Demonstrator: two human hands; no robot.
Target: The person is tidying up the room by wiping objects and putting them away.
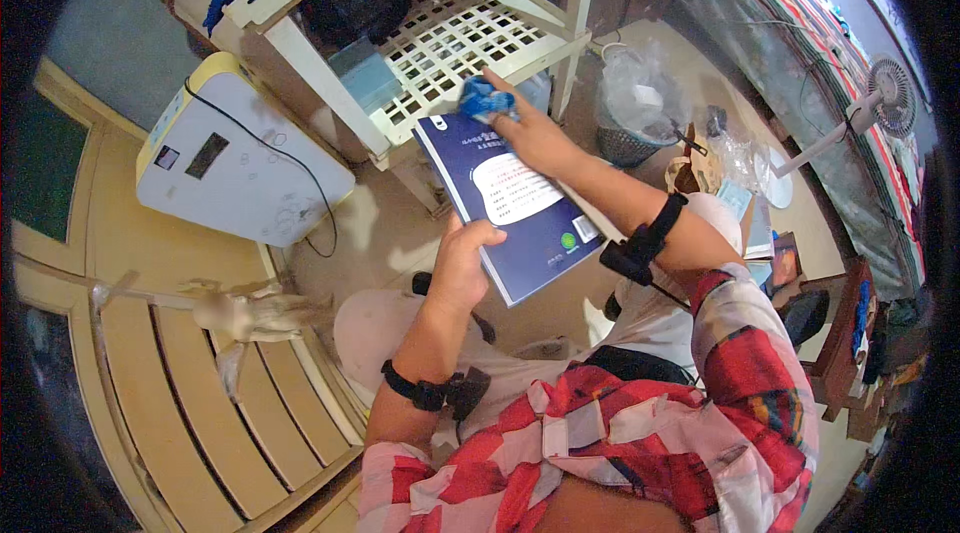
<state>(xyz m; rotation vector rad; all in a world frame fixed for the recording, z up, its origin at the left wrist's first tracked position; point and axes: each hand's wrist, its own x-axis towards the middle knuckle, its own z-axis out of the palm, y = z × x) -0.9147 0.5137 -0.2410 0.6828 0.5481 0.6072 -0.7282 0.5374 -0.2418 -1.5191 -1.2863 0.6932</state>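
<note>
My left hand (463, 263) grips the near left edge of a dark blue book (480, 180), its thumb lying on the cover. The cover carries a white printed panel, a green round mark and a barcode. At the far end of the book, my right hand (525, 131) holds a crumpled blue cloth (486, 99) against or just over the cover's top edge. The fingers of that hand partly hide the cloth. Both forearms wear black straps with small devices.
Beyond the book stands a cream rack with a lattice shelf (480, 30). A white panel appliance (247, 158) with a black cord leans at left, above a slatted wooden surface (195, 398). To the right are a bin with a plastic liner (637, 135), a small fan (889, 97) and floor clutter.
</note>
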